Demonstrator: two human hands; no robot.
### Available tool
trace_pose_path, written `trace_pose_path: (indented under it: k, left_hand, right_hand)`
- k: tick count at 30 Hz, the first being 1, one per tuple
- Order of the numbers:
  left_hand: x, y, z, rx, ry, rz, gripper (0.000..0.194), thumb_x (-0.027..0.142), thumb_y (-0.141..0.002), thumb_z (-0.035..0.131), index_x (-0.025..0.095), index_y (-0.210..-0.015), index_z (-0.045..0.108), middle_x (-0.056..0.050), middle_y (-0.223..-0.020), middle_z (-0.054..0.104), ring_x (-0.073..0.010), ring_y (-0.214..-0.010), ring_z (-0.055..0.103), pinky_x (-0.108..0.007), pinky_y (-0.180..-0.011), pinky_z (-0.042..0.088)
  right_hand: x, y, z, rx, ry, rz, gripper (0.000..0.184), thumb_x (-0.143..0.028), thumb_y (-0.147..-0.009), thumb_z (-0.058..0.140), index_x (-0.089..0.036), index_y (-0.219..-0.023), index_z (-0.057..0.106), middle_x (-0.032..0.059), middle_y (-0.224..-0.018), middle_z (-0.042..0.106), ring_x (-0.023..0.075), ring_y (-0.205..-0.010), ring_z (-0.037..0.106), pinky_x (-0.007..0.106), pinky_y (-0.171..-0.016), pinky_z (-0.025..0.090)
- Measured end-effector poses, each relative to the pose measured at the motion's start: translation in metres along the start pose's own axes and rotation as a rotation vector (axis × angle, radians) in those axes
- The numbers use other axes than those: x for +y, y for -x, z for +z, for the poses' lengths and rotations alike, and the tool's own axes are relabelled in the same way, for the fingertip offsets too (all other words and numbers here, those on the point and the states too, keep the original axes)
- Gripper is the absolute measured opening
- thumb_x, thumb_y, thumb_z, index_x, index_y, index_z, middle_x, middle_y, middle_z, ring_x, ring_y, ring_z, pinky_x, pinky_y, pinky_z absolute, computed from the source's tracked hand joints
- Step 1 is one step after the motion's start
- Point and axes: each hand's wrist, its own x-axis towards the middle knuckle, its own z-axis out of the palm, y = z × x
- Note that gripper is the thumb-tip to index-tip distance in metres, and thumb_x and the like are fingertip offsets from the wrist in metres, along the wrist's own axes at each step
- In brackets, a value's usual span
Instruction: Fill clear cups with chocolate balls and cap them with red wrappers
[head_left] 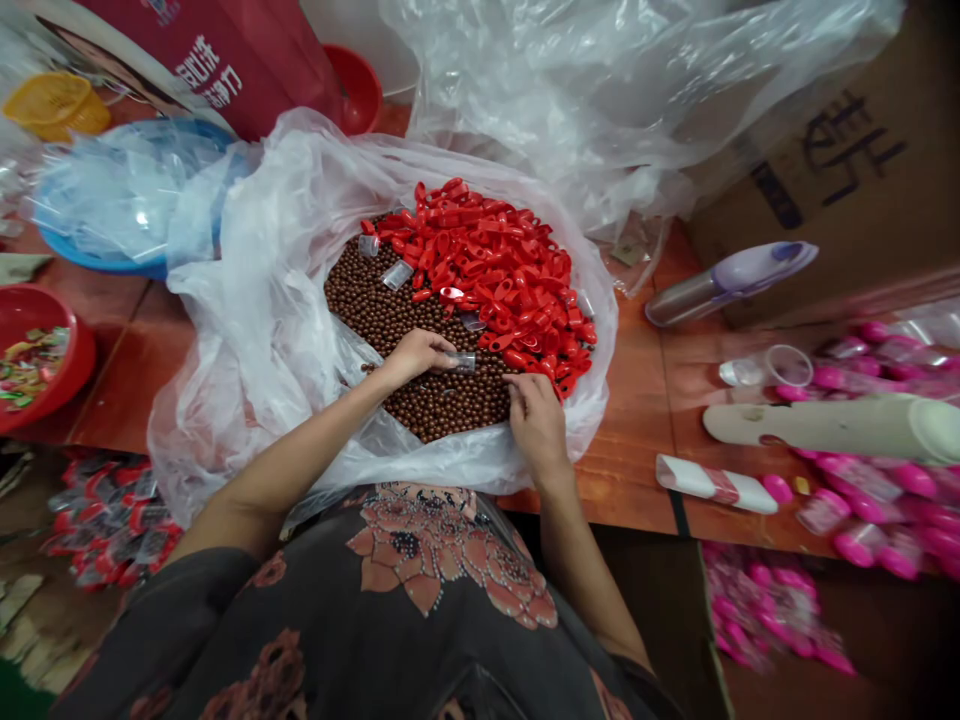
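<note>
My left hand (422,356) is closed on a small clear plastic tube (463,362), held low over a heap of round brown balls (442,408). To its right, my right hand (537,415) is at the edge of the balls, fingertips curled together beside the red plastic caps (517,262); whatever they may hold is too small to make out. The caps are piled on the far right of the heap. More clear tubes, such as one tube (397,275), lie among the balls. A large translucent plastic bag (247,330) spreads open around everything.
At left stand a blue basin (150,265) and a red bowl (82,350) of small wrapped pieces. A thermos (720,285), a clear cup (791,366) and pink-capped tubes (862,475) are at right. A cardboard box (832,220) stands behind them.
</note>
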Motion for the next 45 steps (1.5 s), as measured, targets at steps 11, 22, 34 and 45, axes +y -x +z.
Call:
trace_pose_path:
  k: [11,22,34,45]
  left_hand:
    - [-0.002,-0.003,0.014,-0.033,0.103,0.027,0.019,0.009,-0.059,0.081,0.011,-0.076,0.071,0.002,-0.059,0.065,-0.0095,-0.052,0.056,-0.022,-0.055,0.046]
    - [-0.003,0.000,0.027,-0.005,0.201,0.030,0.019,0.008,-0.063,0.079,0.010,-0.079,0.068,0.001,-0.059,0.065,-0.0101,-0.052,0.056,-0.022,-0.055,0.044]
    - [-0.001,0.013,0.020,-0.124,0.503,0.010,0.037,0.011,-0.056,0.085,0.010,-0.089,0.068,0.000,-0.073,0.067,-0.0098,-0.065,0.062,-0.025,-0.065,0.053]
    - [0.003,0.056,-0.018,0.034,0.492,0.192,0.041,0.020,-0.060,0.083,0.012,-0.095,0.064,-0.003,-0.088,0.070,-0.0126,-0.075,0.066,-0.029,-0.075,0.054]
  right_hand:
    - [-0.002,-0.010,-0.006,0.026,0.017,0.051,0.031,-0.021,-0.096,0.038,-0.023,-0.114,0.063,0.0100,-0.108,0.062,0.0226,-0.103,0.060,0.044,-0.094,0.050]
    - [-0.003,-0.043,-0.014,0.010,0.117,0.025,0.031,-0.023,-0.094,0.039,-0.020,-0.107,0.067,0.0120,-0.104,0.065,0.0239,-0.097,0.061,0.041,-0.090,0.050]
    - [-0.001,-0.049,-0.008,0.010,0.081,0.023,0.035,-0.018,-0.091,0.039,-0.019,-0.112,0.067,0.0121,-0.107,0.067,0.0246,-0.099,0.062,0.043,-0.093,0.050]
    - [-0.006,-0.069,-0.003,-0.050,0.251,-0.129,0.029,-0.023,-0.090,0.051,-0.022,-0.113,0.068,0.0094,-0.098,0.060,0.0254,-0.093,0.057,0.042,-0.086,0.049]
